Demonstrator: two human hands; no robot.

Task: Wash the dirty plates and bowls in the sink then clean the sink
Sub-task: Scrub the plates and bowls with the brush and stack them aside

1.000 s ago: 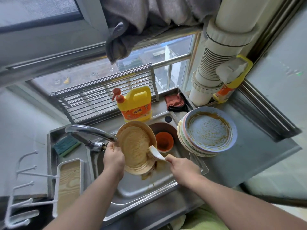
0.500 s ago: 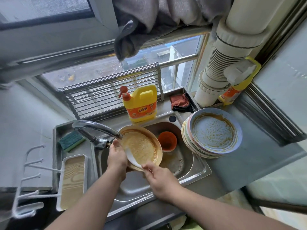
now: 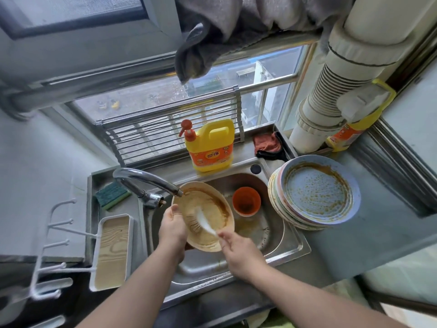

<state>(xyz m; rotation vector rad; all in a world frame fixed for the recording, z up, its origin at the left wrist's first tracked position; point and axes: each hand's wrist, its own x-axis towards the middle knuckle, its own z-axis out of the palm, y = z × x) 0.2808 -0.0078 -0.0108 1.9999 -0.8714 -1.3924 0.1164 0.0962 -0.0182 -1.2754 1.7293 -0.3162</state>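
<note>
So the beige plate (image 3: 208,209) is being held over the left part of the steel sink (image 3: 279,235), tilted up on edge so its dirty face looks toward the camera and a bit to the right. Its long axis runs from far-left, right under the tip of the faucet (image 3: 146,178), down to near-right. It's coated in brown sauce with a darker ring along the far rim.

The left hand (image 3: 172,229) grips the plate's left edge, thumb over the rim, fingers curled behind it. The right hand (image 3: 238,250) pinches the handle of a white dish brush (image 3: 204,222), which points up and to the left across the plate's face, with the bristle end touching the sauce around the middle.

Inside the sink, just to the right of the plate, there's a small orange bowl (image 3: 246,201) sitting upright with brown gunk in it. The sink floor has brown smears too.

On the table to the right of the sink is a stack of dirty plates (image 3: 316,192), with the blue one on top ringed in sauce. A yellow detergent jug (image 3: 211,145) stands at the far edge of the sink, and a green sponge (image 3: 112,195) lies to the left of the faucet.
</note>
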